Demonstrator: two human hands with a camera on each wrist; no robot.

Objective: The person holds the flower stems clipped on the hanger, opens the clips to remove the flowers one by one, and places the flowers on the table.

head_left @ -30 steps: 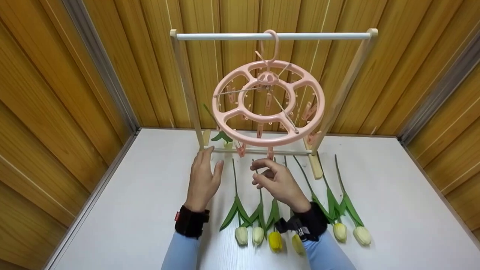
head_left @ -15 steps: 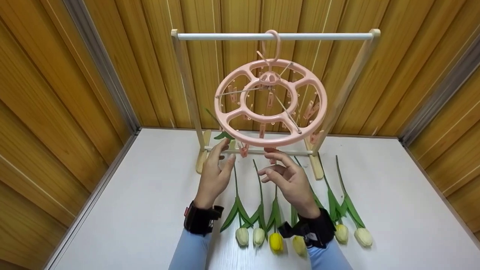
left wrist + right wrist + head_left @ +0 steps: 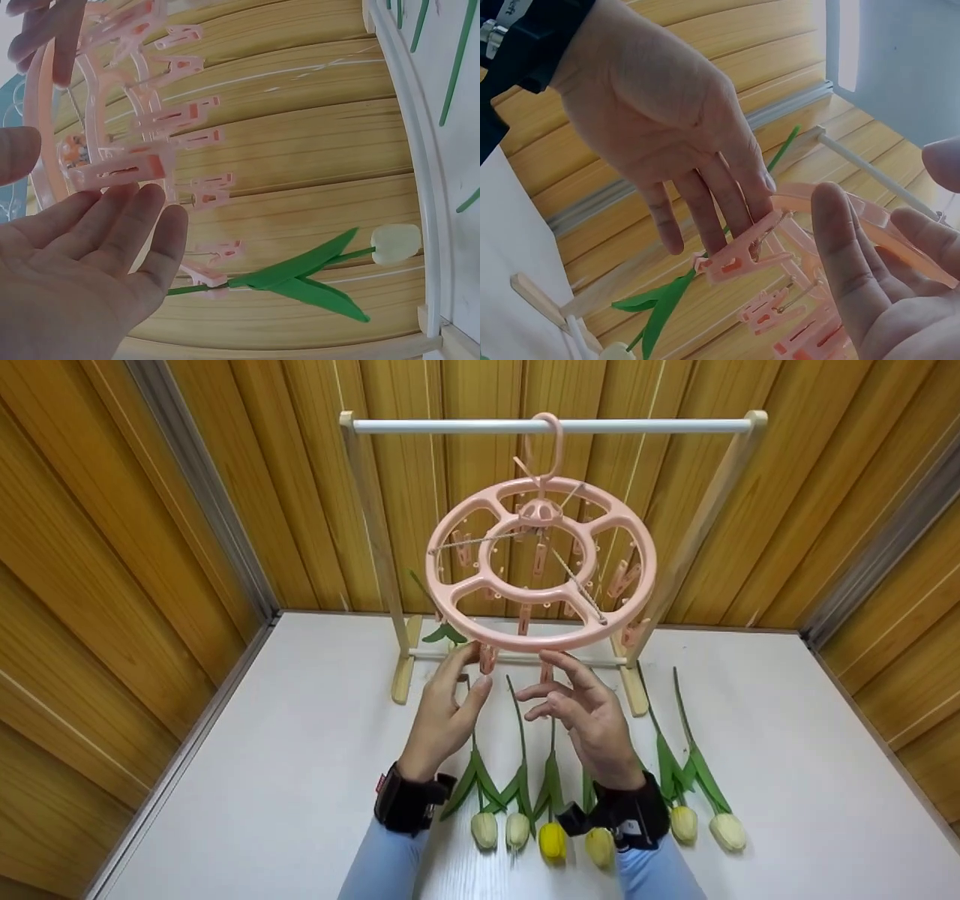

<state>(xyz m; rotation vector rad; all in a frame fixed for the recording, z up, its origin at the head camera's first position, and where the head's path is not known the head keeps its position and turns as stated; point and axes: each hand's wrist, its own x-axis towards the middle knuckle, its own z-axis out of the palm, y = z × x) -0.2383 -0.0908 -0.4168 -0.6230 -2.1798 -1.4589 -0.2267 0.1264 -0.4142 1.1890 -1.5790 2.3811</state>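
Note:
A round pink clip hanger point(image 3: 540, 641) hangs by its hook from a white rod. My left hand point(image 3: 442, 712) is under its near left rim, fingers extended; in the left wrist view their tips are right at a pink clothespin point(image 3: 124, 169), thumb apart. Under the near rim, my right hand point(image 3: 596, 716) has loosely bent fingers close to another clothespin point(image 3: 547, 669), with nothing between them. One pale tulip point(image 3: 395, 244) hangs head down, its stem at a clip on the left side. Several more tulips, including a yellow one point(image 3: 553, 842), lie on the table below.
A wooden stand with a white top rod point(image 3: 450, 427) holds the hanger; its wooden feet point(image 3: 403, 679) rest on the white table point(image 3: 300, 780). Wood-panelled walls point(image 3: 292, 472) enclose the back and sides. More clothespins point(image 3: 622, 577) dangle around the ring.
My left hand has moved right and up to the hanger's near left clothespin. My right hand has shifted right and slightly up toward the rim, its fingers spreading somewhat. The tulips lie as before.

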